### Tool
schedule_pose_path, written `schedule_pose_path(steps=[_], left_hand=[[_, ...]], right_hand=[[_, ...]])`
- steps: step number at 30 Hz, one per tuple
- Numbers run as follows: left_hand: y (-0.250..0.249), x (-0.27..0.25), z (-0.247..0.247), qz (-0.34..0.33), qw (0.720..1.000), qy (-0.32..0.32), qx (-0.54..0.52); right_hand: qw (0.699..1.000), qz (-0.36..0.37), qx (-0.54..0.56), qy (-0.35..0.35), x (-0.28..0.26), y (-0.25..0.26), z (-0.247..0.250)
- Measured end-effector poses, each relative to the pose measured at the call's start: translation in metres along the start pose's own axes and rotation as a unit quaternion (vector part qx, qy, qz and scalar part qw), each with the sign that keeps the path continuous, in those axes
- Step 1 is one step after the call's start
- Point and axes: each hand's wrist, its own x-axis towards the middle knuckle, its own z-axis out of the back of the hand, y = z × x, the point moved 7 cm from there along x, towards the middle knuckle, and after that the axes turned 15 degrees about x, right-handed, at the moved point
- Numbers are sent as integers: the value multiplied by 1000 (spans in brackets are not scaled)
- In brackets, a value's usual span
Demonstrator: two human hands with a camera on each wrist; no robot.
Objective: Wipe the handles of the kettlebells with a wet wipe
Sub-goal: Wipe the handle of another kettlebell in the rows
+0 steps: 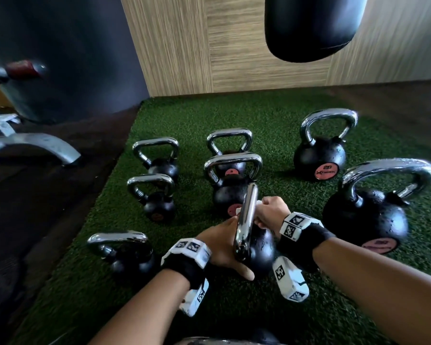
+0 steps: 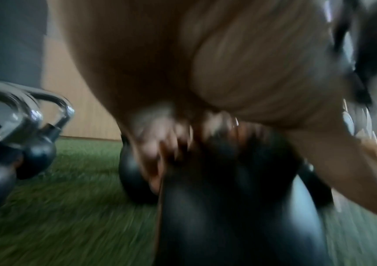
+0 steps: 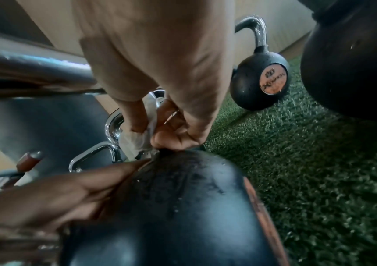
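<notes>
A black kettlebell (image 1: 261,250) stands on the green turf close in front of me, its chrome handle (image 1: 245,220) turned edge-on. My left hand (image 1: 219,242) lies flat against the left side of its body, fingers straight and thumb stretched out. My right hand (image 1: 269,212) pinches a white wet wipe (image 1: 258,202) against the far leg of the handle. In the right wrist view the wet wipe (image 3: 137,138) is bunched between thumb and fingers just above the kettlebell's body (image 3: 183,207), with the left hand (image 3: 69,189) alongside. The left wrist view is blurred, showing palm and kettlebell body (image 2: 228,198).
Several other kettlebells stand around on the turf (image 1: 271,115): small ones at left (image 1: 154,197) and near left (image 1: 125,252), a large one (image 1: 373,210) close on the right. A black punching bag (image 1: 311,26) hangs at the back. A grey machine leg (image 1: 35,145) lies left.
</notes>
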Motion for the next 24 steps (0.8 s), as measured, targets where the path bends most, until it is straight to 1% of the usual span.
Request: schedule_pose_path(steps=[2,4,5,7,9,11,12,13,16,18,20,22,24], left_hand=[[0,-12,18,2,999,10,-33],[3,-25,35,31,997,-3,-75],[2,-30,43,49,996,-20,-75],[-5,-37,59,84,995,-57,-24],[-16,-35,69,107,990,-82,34],[-24,-30,72,126,987,-87,45],[-25,-27,73,136,986,-78,49],[-24,-23,73,142,986,-63,55],[-13,-15,82,134,987,-19,82],[-3,-13,91,101,991,25,87],[6,-15,99,64,992,73,85],[15,-17,105,46,986,99,125],[21,-15,108,44,974,101,197]], right_hand=[[1000,15,-19,2,-1,1,13],[996,55,-74,-11,1,11,29],[988,91,-123,-20,1,20,37],[968,165,-189,-11,2,41,44],[945,227,-231,49,1,58,37],[907,276,-297,118,-4,69,21],[885,290,-334,143,-6,70,12],[871,292,-363,156,-7,71,6],[860,273,-404,150,-13,76,6],[850,269,-431,140,-19,81,12],[847,250,-448,139,-29,85,18],[838,230,-473,144,-37,85,22],[827,219,-496,146,-46,84,23]])
